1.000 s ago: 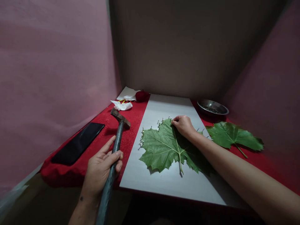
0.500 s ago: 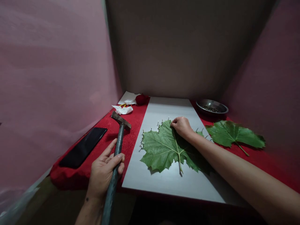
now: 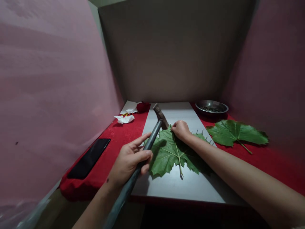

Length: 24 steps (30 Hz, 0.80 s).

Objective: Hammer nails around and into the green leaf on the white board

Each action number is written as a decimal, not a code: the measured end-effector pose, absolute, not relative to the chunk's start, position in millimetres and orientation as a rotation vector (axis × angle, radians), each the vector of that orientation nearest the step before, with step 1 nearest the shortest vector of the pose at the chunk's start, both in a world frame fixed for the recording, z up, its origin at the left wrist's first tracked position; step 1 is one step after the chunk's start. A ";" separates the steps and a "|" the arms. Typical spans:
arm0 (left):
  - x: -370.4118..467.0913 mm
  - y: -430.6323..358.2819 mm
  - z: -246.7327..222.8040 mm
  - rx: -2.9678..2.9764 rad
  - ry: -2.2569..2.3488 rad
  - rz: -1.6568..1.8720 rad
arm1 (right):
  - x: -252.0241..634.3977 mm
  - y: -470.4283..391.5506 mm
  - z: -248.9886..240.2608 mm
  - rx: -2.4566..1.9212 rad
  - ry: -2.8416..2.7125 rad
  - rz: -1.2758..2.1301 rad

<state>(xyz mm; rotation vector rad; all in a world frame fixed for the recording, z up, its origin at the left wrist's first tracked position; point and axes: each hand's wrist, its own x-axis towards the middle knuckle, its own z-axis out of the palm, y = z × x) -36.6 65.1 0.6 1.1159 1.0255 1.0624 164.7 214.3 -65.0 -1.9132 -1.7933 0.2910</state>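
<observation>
My left hand [image 3: 128, 160] is wrapped round the handle of a hammer [image 3: 154, 133], its index finger stretched along the shaft. The hammer head hangs over the upper left of a large green leaf [image 3: 164, 159], close to my right fingers. At the leaf's top tip, my right hand [image 3: 181, 129] pinches what looks like a nail, mostly hidden by the fingertips. The leaf lies on a white board [image 3: 176, 187], its stem toward me. Several upright nails [image 3: 203, 131] follow the leaf's outline; the hammer and my hands hide some of them.
A metal bowl [image 3: 212, 108] holding nails stands at the back right, with a second leaf [image 3: 235, 133] in front of it. On the red cloth [image 3: 102, 165] to the left lie a black phone [image 3: 89, 158], crumpled white tissue [image 3: 125, 119] and a dark red ball-like thing [image 3: 142, 107].
My left hand has swung the hammer rightward from over the red cloth to above the leaf, near my right fingers. My right hand keeps its pinch at the leaf's tip. The view has shifted slightly.
</observation>
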 end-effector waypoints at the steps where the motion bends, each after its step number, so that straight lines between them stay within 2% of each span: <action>1: -30.2 70.9 0.3 1.153 1.013 1.043 | 164.6 214.5 -65.2 -1.914 -1.790 0.297; 9: -2.1 96.7 -2.1 1.296 1.048 0.986 | 165.5 215.1 -63.5 -1.915 -1.775 0.355; 24: 3.1 99.0 1.1 1.393 1.085 0.895 | 164.2 213.7 -60.8 -1.956 -1.778 0.401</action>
